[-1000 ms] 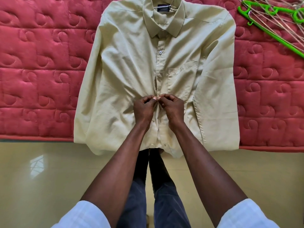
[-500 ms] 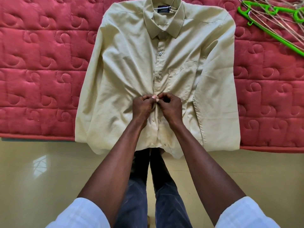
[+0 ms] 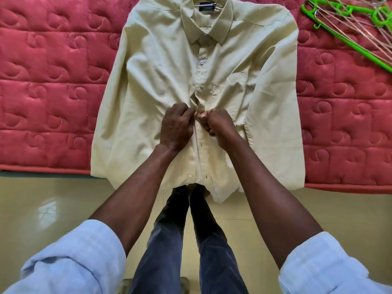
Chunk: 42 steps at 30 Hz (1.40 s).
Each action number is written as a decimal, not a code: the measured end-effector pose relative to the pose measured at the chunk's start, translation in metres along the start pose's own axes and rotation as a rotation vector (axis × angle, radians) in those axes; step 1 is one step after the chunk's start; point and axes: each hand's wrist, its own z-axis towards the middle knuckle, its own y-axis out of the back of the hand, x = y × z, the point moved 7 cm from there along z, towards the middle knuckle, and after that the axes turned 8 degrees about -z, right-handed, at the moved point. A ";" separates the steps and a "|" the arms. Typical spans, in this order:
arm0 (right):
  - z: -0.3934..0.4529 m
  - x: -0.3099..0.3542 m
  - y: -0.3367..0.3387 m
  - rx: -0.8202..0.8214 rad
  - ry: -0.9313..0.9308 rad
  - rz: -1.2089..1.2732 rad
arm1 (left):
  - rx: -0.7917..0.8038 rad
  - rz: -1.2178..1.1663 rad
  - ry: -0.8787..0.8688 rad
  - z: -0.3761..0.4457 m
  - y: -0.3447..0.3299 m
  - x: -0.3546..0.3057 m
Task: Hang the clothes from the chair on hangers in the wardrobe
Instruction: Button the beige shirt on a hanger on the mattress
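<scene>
2 hands, left hand (image 3: 177, 126) and right hand (image 3: 218, 127), are curled at mid-frame, fingers pinching the placket of the pale yellow cotton shirt (image 3: 161, 85) spread on the red quilted bed (image 3: 53, 81). Soft, light cloth; best gripped by its seamed edges.

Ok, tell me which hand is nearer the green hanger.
Right. The right hand pinches the shirt placket at mid-front, on the side toward the green hanger, which lies on the mattress at upper right. The left hand pinches just left of the placket, farther away.
</scene>
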 end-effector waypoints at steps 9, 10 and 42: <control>-0.073 -0.062 0.016 -0.435 0.294 -0.099 | -0.105 -0.464 0.598 -0.094 0.024 -0.002; -0.082 -0.069 0.008 -0.421 0.324 -0.142 | -0.037 -0.509 0.602 -0.106 0.021 -0.007; -0.088 -0.066 -0.033 -0.472 0.534 -0.812 | 0.139 -1.067 1.006 -0.130 -0.001 0.014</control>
